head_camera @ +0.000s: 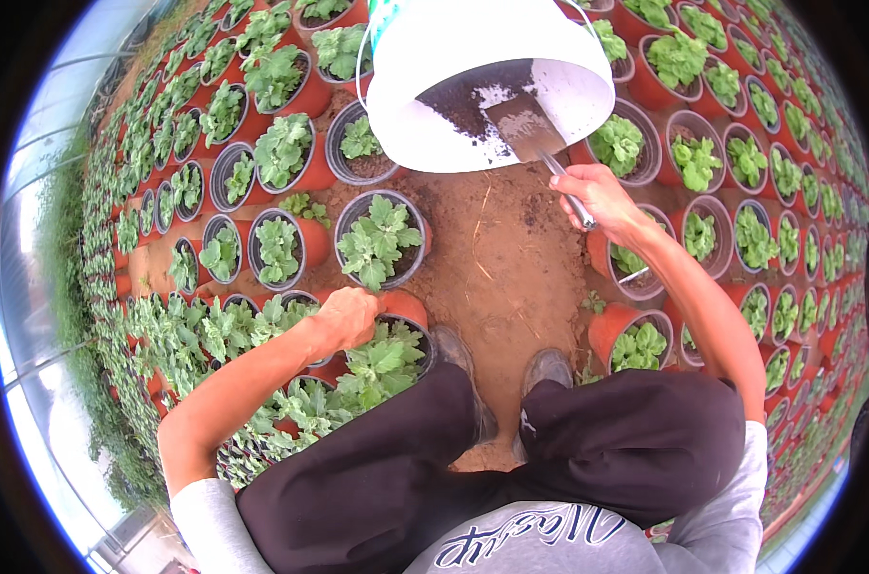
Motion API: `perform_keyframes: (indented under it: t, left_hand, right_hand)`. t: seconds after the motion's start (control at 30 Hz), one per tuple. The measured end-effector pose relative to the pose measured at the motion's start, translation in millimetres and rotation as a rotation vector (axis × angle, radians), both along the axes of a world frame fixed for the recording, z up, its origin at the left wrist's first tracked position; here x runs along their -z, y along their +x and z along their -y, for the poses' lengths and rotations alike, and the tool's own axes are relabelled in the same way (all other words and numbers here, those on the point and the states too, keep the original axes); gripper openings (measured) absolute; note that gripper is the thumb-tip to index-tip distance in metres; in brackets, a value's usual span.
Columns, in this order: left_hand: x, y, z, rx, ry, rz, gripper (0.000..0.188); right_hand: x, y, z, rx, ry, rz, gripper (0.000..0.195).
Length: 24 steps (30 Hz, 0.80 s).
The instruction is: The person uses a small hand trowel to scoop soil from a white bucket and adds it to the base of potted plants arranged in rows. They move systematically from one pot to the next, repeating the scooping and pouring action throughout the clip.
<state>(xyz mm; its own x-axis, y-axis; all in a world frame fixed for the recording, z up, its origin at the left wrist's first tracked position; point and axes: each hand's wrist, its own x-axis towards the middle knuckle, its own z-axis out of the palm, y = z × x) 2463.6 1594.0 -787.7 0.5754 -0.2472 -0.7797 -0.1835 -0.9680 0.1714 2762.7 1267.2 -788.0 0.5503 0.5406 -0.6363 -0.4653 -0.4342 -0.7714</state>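
Observation:
My right hand [598, 195] grips the metal handle of a flat-bladed trowel [526, 128]. The trowel's blade is inside the mouth of a tipped white plastic bucket [492, 147], against its inner wall, beside dark soil [463, 100]. My left hand [349, 316] is closed at the rim of a potted leafy plant [387, 359], just below another potted plant [380, 240]; its fingertips are hidden, so I cannot tell whether it holds the rim or a leaf.
Rows of red-brown plastic pots with green plants [282, 247] stand at the left, and more rows [695, 161] at the right. A dirt path [509, 273] runs between them, under my shoes [549, 369]. The bucket's wire handle [362, 68] hangs at its side.

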Motion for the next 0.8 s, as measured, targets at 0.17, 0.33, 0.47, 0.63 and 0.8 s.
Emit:
perform_keyframes:
  t: [0.17, 0.33, 0.47, 0.63, 0.8]
  left_hand:
    - [-16.5, 2.5, 22.0, 0.009, -0.083, 0.115, 0.010]
    - [-89.5, 59.3, 35.6, -0.142, -0.246, 0.213, 0.017]
    - [-94.3, 71.4, 37.2, -0.503, -0.371, 0.060, 0.027]
    - [-54.8, 77.1, 58.1, -1.113, -0.640, -0.123, 0.021]
    - [10.2, 55.4, 71.5, -1.406, -0.706, 0.009, 0.031]
  right_hand:
    - [10.5, -3.5, -7.6, -0.065, -0.051, -0.024, 0.020]
    - [9.0, -4.0, -5.7, -0.055, -0.059, -0.051, 0.020]
    - [5.0, -4.6, -11.8, -0.099, -0.069, -0.069, 0.020]
    - [-3.5, -2.9, -9.9, -0.128, -0.097, -0.080, 0.021]
    - [8.8, -2.3, -33.2, -0.137, -0.141, -0.197, 0.017]
